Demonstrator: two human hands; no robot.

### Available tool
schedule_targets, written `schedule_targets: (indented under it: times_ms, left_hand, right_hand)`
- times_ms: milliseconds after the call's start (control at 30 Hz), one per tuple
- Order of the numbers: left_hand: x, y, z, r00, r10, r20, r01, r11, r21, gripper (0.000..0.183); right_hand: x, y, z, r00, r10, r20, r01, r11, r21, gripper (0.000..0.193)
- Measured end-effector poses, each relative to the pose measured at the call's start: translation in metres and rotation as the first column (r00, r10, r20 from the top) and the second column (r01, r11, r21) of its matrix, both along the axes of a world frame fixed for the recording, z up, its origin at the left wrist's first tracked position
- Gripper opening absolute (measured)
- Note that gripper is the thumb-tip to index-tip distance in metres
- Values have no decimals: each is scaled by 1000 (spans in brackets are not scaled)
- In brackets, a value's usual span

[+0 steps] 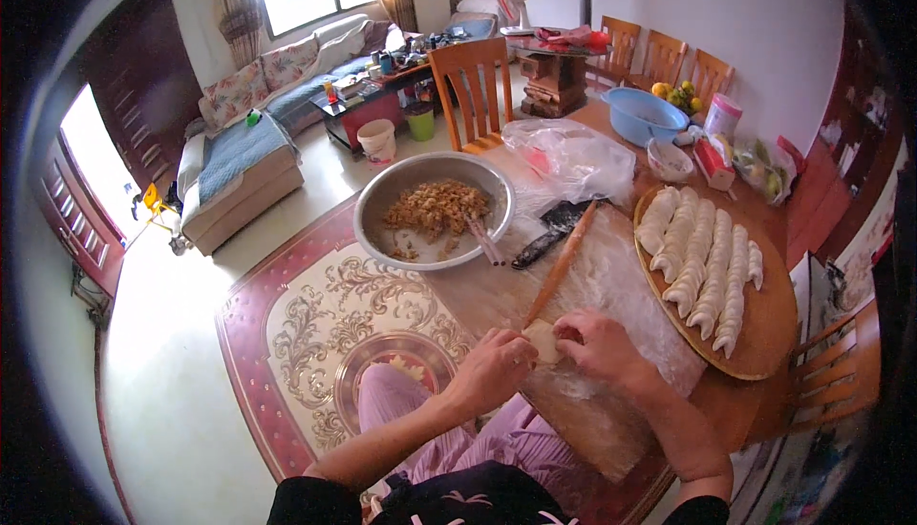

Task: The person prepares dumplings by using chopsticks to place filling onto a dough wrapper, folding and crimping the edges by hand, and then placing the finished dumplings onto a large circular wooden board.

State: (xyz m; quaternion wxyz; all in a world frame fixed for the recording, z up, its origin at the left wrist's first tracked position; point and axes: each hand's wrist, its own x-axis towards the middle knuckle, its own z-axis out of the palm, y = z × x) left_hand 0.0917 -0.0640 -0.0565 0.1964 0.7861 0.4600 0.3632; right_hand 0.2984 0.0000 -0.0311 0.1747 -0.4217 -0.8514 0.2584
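Note:
A thin, pale dough wrapper [544, 342] is held between my two hands over the near edge of a floured wooden board [611, 305]. The fingers of my left hand [499, 363] pinch its left side. My right hand [602, 343] has its fingers curled on the right edge. Just beyond the wrapper lies a wooden rolling pin [564, 267], slanting away across the board. A dark, flour-dusted cleaver [546, 238] rests beside the pin's far end. Farther left, a metal basin [368, 229] holds brown minced filling [435, 208], with chopsticks [485, 240] leaning in it.
At the right, a round tray [764, 334] carries several rows of white dumplings [702, 257]. Behind the board are a crumpled plastic bag [573, 157], a blue basin [645, 114], a small bowl [671, 160] and fruit [680, 95]. A wooden chair [475, 90] stands at the table's far side.

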Motion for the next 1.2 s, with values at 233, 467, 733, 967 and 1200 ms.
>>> schedule_targets:
  times_ms: [233, 467, 733, 967, 1200]
  left_hand:
    - [-7, -21, -3, 998, 18, 67, -16, 1000, -21, 11]
    - [-4, -30, -5, 998, 19, 52, -17, 999, -42, 12]
    - [-6, -29, 2, 994, 49, 99, -52, 998, 28, 14]
    - [-6, -24, -15, 990, 68, 124, -52, 991, -127, 15]
    - [-17, -20, 39, 900, 283, 330, -113, 885, -452, 15]
  right_hand:
    - [-5, 5, 5, 998, 12, 68, -14, 999, 29, 24]
    - [-4, 14, -11, 992, 121, -36, -102, 935, 339, 25]
    - [-10, 8, 3, 997, 9, 80, -21, 988, 154, 22]
    - [-11, -5, 5, 999, -38, 9, 35, 971, 235, 17]
    - [10, -11, 12, 916, -164, -365, 141, 986, -89, 14]
